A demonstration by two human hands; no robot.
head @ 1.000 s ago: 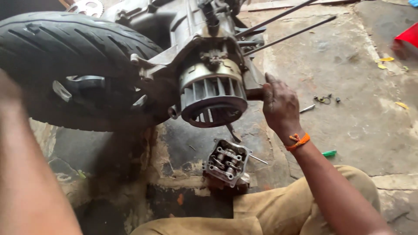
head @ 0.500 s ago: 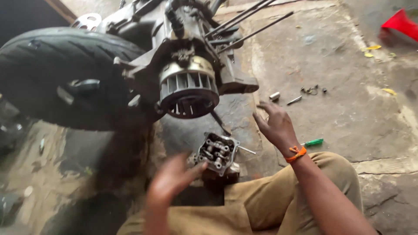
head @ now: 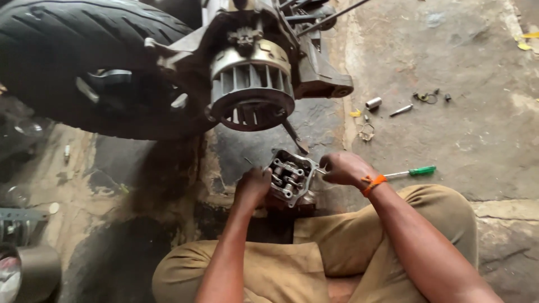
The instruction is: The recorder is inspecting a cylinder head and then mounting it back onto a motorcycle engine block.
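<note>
A small metal cylinder head (head: 290,178) with valve springs sits on the oily floor in front of my knees. My left hand (head: 254,188) grips its left side with curled fingers. My right hand (head: 343,168), an orange band at the wrist, closes on its right edge. Above it hangs the finned engine cylinder (head: 251,85) of a two-wheeler, next to the black rear tyre (head: 84,62).
A green-handled screwdriver (head: 412,171) lies right of my right hand. Small bolts and a metal sleeve (head: 373,103) are scattered on the concrete at the right. Long rods (head: 331,17) stick out from the engine. Metal parts (head: 22,247) lie at the lower left.
My right hand came down from beside the engine cylinder to the cylinder head. My left hand reached in and took the head's left side. The view shifted down.
</note>
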